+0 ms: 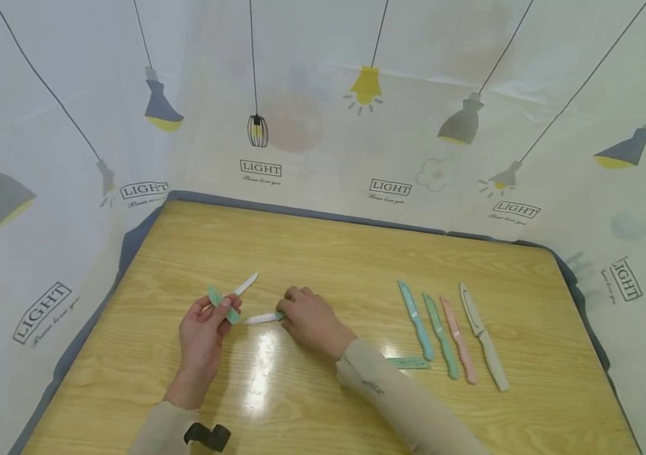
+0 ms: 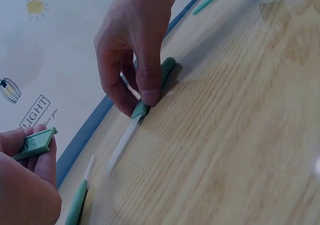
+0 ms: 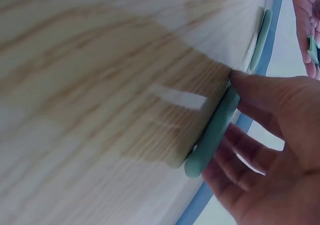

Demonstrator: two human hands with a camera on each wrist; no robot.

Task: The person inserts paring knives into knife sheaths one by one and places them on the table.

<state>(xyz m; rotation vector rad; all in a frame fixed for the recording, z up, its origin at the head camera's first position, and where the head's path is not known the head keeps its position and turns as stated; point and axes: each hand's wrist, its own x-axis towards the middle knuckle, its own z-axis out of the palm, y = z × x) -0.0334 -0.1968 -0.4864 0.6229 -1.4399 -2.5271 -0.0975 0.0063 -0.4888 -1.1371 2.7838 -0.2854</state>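
Observation:
My left hand pinches a green blade sheath with raised lettering, held tilted between thumb and fingers. With thumb and fingertips, my right hand holds the green handle of a paring knife; its bare pale blade points left, toward the left hand. A second bare-bladed green knife lies on the table beyond the left hand, which hides its handle in the head view. Another green sheath lies by the right forearm, partly covered by the sleeve.
On the right side of the wooden table lie a blue knife, a green knife, a pink knife and a larger off-white knife, roughly side by side. A lamp-printed curtain surrounds the table's far and side edges.

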